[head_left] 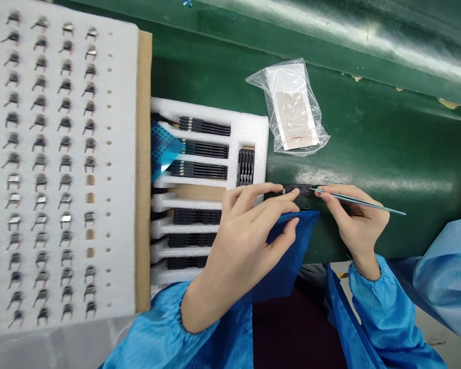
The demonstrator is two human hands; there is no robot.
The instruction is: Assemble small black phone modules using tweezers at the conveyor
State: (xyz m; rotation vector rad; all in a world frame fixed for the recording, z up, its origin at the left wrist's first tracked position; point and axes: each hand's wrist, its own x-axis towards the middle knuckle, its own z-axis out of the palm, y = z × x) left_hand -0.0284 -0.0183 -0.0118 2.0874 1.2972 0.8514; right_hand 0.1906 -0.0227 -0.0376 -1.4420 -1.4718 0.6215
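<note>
A small black flat part (304,190) lies on the green table, partly hidden by fingers. My left hand (249,230) reaches over from the left, its fingertips pressing on the part and holding it down. Its thumb hangs over a blue dotted sheet (292,261) at the table's near edge. In my right hand (355,218) is a pair of light-blue tweezers (363,200), pinched between thumb and fingers. The tweezers' tips meet the right end of the black part; anything between them is too small to make out.
Left of my hands stands a white foam tray (259,130) with stacked black parts in slots. A large foam board (125,154) farther left holds rows of small metal-and-black pieces. A clear plastic bag (295,110) lies behind. Another person's blue sleeve (451,271) is at right.
</note>
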